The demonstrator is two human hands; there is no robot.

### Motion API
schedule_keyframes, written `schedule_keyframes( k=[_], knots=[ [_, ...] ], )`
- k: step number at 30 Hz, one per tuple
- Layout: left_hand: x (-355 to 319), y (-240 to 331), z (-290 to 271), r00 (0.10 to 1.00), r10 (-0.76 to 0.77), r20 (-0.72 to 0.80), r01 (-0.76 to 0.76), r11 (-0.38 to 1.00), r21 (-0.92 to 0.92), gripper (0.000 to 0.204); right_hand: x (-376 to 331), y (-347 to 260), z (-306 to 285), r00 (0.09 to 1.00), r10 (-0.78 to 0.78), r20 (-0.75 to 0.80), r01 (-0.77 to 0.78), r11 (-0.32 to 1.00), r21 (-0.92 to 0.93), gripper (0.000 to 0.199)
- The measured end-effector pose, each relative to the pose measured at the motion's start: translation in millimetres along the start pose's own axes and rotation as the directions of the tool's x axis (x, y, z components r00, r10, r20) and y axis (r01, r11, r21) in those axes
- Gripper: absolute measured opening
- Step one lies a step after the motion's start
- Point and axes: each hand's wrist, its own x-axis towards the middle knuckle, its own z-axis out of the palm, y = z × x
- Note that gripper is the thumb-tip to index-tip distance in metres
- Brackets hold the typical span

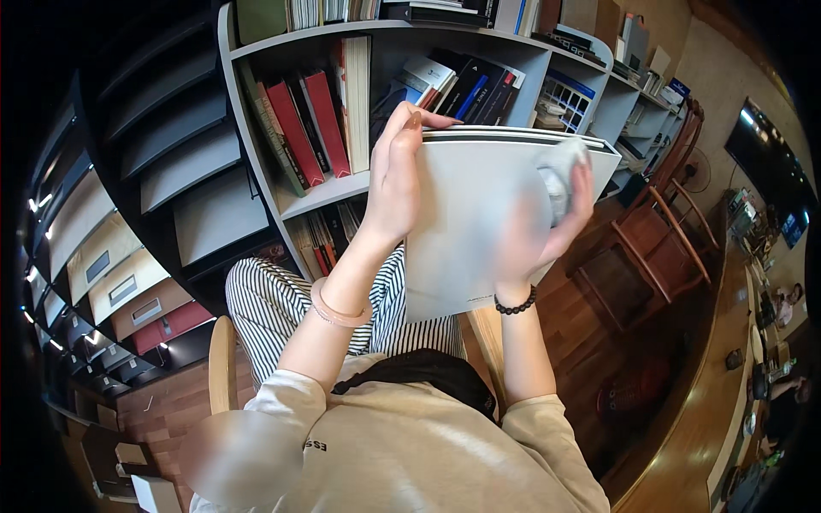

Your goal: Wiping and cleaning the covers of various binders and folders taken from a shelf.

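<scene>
A large, thin, pale grey hardcover book (453, 231) stands tilted above my lap, its cover facing me. My left hand (398, 175) grips its upper left corner, thumb along the top edge and fingers hidden behind the book. My right hand (552, 227) is at the right part of the cover, fingers curled round a crumpled white cloth (560, 167) near the upper right corner. A blurred patch covers part of this hand and of the cover. A pink bangle circles my left wrist; a dark bead bracelet circles my right.
Ahead stands a grey bookshelf (295, 205) with red books (325, 124) and dark books (479, 90). Dark slanted display racks (214, 214) are at the left. Wooden chairs (654, 248) and a long wooden counter (684, 427) lie to the right. A chair arm (222, 363) is beside my left leg.
</scene>
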Motion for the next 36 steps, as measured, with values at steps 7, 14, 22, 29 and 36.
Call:
schedule_keyframes(
  k=[7, 14, 22, 29, 36],
  knots=[
    [0.5, -1.7, -1.2, 0.995, -0.087, 0.049, 0.091, 0.993, -0.072, 0.034, -14.0, -14.0, -1.8, 0.703, -0.519, 0.486, 0.507, 0.845, 0.169, 0.051],
    [1.7, 3.8, -7.3, 0.973, -0.193, 0.128, 0.207, 0.972, -0.11, 0.034, 3.1, -9.3, 0.7, 0.957, -0.187, 0.224, 0.192, 0.981, -0.002, 0.05],
    [0.4, -0.5, -5.5, 0.977, -0.178, 0.119, 0.195, 0.969, -0.151, 0.031, 10.1, -25.5, -9.5, 0.677, -0.437, 0.592, 0.351, 0.899, 0.262, 0.048],
    [-2.3, 8.2, -7.1, 0.964, -0.223, 0.148, 0.244, 0.959, -0.145, 0.03, 10.7, -29.7, -0.9, 0.917, -0.184, 0.354, 0.185, 0.982, 0.031, 0.043],
    [-0.3, 2.5, -9.3, 0.984, -0.117, 0.134, 0.128, 0.988, -0.08, 0.03, 3.4, -34.6, -12.6, 0.701, -0.283, 0.655, 0.104, 0.949, 0.299, 0.042]
  ],
)
